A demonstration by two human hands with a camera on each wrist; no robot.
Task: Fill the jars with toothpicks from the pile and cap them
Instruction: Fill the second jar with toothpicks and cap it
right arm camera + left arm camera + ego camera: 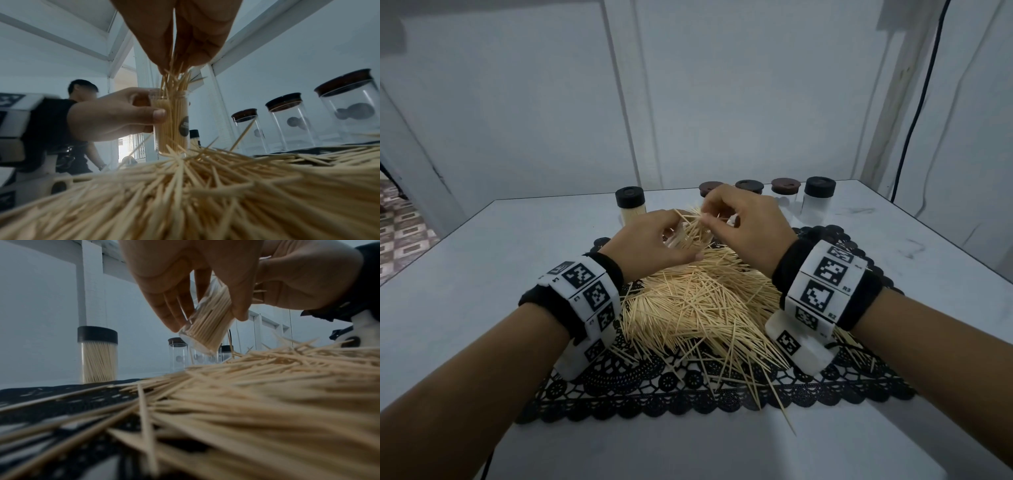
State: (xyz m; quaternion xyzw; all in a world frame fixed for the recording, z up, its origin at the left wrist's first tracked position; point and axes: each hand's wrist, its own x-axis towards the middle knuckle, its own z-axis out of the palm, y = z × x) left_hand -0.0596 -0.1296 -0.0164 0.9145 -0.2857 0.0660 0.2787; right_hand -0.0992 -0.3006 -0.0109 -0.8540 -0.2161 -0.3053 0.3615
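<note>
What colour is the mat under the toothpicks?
Black lace mat, clearest in the head view.

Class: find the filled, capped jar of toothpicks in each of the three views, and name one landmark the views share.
Head: filled jar back left, behind the left hand.
Left wrist: left, upright.
Right wrist: centre, mostly hidden behind the held jar; a sliver shows.
Shared landmark: toothpick pile.

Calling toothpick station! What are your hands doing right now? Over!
Left hand grips open jar. Right hand fingers pinch toothpicks into its mouth. Jar nearly full, uncapped. Nothing in the way.
</note>
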